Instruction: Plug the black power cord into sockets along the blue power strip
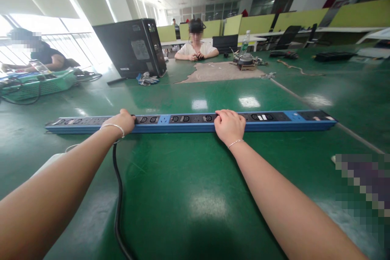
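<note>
A long blue and black power strip (189,124) with rows of sockets lies crosswise on the green tabletop (170,178). My left hand (120,122) is closed over its left part, the fingertips at the far edge. My right hand (230,125) grips the strip right of its middle, with the fingers bent over the top. A thick black cable (118,195) comes out below my left hand and runs toward the near edge of the view. Whether my left hand also holds the cable's end cannot be made out.
Behind the strip stand a black computer case (128,48), gloves (148,79) and a green basket (45,85) with cables. Farther back are a metal part (245,60), a bottle (245,42) and a seated person (196,44). Another person (50,55) sits at far left.
</note>
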Action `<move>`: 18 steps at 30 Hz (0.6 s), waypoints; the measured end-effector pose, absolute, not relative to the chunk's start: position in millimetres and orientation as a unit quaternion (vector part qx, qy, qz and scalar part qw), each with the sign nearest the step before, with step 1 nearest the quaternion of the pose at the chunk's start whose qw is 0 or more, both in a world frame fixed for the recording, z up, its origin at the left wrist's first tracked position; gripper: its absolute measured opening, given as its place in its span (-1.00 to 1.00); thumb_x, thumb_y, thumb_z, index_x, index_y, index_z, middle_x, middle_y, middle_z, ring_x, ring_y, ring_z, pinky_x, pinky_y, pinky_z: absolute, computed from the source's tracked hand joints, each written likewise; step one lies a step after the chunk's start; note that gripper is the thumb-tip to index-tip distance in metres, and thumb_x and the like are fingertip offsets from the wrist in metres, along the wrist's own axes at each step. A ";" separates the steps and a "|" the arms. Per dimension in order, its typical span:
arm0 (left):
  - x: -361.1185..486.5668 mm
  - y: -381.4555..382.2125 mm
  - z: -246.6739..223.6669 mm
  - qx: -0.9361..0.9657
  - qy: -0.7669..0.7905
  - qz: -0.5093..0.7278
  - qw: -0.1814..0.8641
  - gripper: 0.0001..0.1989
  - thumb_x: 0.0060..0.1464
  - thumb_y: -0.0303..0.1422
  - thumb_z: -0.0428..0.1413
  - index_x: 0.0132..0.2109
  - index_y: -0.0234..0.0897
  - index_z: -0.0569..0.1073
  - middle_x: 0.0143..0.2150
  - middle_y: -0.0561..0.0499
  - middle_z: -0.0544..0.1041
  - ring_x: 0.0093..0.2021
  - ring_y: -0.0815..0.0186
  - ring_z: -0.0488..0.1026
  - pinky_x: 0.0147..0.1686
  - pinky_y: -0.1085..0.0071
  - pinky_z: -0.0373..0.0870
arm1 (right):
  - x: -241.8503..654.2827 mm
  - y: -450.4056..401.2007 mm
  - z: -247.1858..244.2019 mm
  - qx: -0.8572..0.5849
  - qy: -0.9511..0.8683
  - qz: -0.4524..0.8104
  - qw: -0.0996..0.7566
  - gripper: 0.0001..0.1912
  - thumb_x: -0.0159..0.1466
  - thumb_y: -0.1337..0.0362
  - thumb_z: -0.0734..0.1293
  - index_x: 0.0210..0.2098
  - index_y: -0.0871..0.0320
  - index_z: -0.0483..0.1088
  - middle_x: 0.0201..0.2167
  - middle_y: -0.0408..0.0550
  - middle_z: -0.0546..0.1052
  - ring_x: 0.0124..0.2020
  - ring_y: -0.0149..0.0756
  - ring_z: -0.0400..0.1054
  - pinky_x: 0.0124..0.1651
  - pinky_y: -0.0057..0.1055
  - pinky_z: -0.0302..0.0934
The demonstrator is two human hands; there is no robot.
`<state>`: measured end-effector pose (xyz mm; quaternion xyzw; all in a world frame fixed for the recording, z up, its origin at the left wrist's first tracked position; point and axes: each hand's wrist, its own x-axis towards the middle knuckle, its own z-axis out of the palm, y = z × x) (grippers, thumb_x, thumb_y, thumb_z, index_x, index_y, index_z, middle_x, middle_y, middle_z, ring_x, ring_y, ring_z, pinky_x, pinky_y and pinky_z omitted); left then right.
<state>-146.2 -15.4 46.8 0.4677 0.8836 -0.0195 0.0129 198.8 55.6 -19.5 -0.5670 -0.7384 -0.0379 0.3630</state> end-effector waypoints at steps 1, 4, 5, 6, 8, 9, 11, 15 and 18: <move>-142.9 -17.6 47.5 0.455 0.890 -0.027 0.013 -0.50 0.13 -0.15 -0.21 -0.01 -0.53 0.21 -0.06 -0.60 0.43 -0.03 -0.09 0.44 -0.10 0.03 0.30 | 198.7 55.6 -19.6 -0.567 -0.738 -0.038 0.363 -0.66 0.22 0.32 0.12 -0.16 0.07 0.48 -0.09 -0.06 0.52 0.00 -0.18 0.25 0.01 -0.19 -0.09; -133.6 -23.0 49.9 0.440 0.897 -0.038 0.010 -0.51 0.15 -0.14 -0.27 -0.02 -0.49 0.21 -0.04 -0.58 0.43 -0.03 -0.10 0.44 -0.11 0.06 0.30 | 198.5 55.9 -20.3 -0.566 -0.736 -0.037 0.370 -0.66 0.22 0.32 0.12 -0.17 0.07 0.49 -0.10 -0.06 0.52 0.00 -0.18 0.26 0.02 -0.19 -0.09; -131.5 -24.3 50.3 0.438 0.898 -0.040 0.010 -0.52 0.16 -0.14 -0.28 -0.02 -0.48 0.21 -0.04 -0.57 0.43 -0.03 -0.11 0.44 -0.12 0.06 0.30 | 198.5 56.1 -20.7 -0.565 -0.736 -0.036 0.372 -0.66 0.22 0.32 0.13 -0.17 0.07 0.49 -0.10 -0.06 0.53 0.00 -0.18 0.26 0.02 -0.19 -0.09; -130.2 -25.2 50.5 0.437 0.899 -0.042 0.010 -0.52 0.16 -0.14 -0.29 -0.02 -0.48 0.20 -0.06 -0.56 0.44 -0.04 -0.11 0.44 -0.12 0.07 0.30 | 198.5 56.2 -21.0 -0.564 -0.736 -0.035 0.373 -0.67 0.21 0.32 0.13 -0.18 0.07 0.49 -0.10 -0.06 0.53 0.00 -0.18 0.26 0.02 -0.19 -0.10; -130.0 -25.7 50.3 0.437 0.898 -0.044 0.012 -0.52 0.16 -0.14 -0.29 -0.02 -0.48 0.19 -0.07 -0.56 0.45 -0.04 -0.10 0.44 -0.13 0.09 0.30 | 198.7 56.5 -21.4 -0.564 -0.736 -0.035 0.373 -0.67 0.21 0.32 0.13 -0.18 0.07 0.49 -0.10 -0.07 0.53 0.00 -0.18 0.26 0.02 -0.20 -0.10; -131.1 -25.2 50.1 0.438 0.898 -0.045 0.014 -0.52 0.17 -0.14 -0.29 -0.02 -0.48 0.19 -0.07 -0.56 0.45 -0.03 -0.09 0.44 -0.13 0.10 0.30 | 198.7 56.6 -21.4 -0.564 -0.736 -0.036 0.373 -0.67 0.21 0.32 0.13 -0.18 0.07 0.49 -0.10 -0.07 0.53 0.00 -0.19 0.26 0.01 -0.20 -0.10; -135.0 -22.4 49.5 0.441 0.896 -0.048 0.019 -0.53 0.17 -0.15 -0.28 -0.02 -0.49 0.18 -0.05 -0.56 0.44 -0.01 -0.08 0.43 -0.12 0.11 0.29 | 198.9 56.6 -21.4 -0.565 -0.736 -0.037 0.371 -0.67 0.22 0.32 0.12 -0.18 0.07 0.49 -0.10 -0.08 0.53 -0.01 -0.20 0.26 0.01 -0.20 -0.10; -145.4 -13.2 49.3 0.445 0.893 -0.056 0.037 -0.54 0.15 -0.17 -0.23 0.00 -0.51 0.18 -0.03 -0.56 0.42 0.01 -0.07 0.41 -0.10 0.13 0.29 | 198.9 56.5 -21.1 -0.566 -0.736 -0.037 0.370 -0.66 0.22 0.32 0.12 -0.17 0.08 0.48 -0.09 -0.08 0.52 0.00 -0.20 0.26 0.01 -0.21 -0.12; -150.8 -7.9 49.9 0.452 0.888 -0.062 0.046 -0.53 0.14 -0.18 -0.20 0.00 -0.56 0.18 -0.01 -0.58 0.41 0.04 -0.06 0.39 -0.08 0.15 0.28 | 198.9 56.3 -21.0 -0.565 -0.735 -0.038 0.372 -0.66 0.22 0.32 0.12 -0.17 0.07 0.48 -0.09 -0.08 0.52 0.00 -0.20 0.27 0.02 -0.21 -0.12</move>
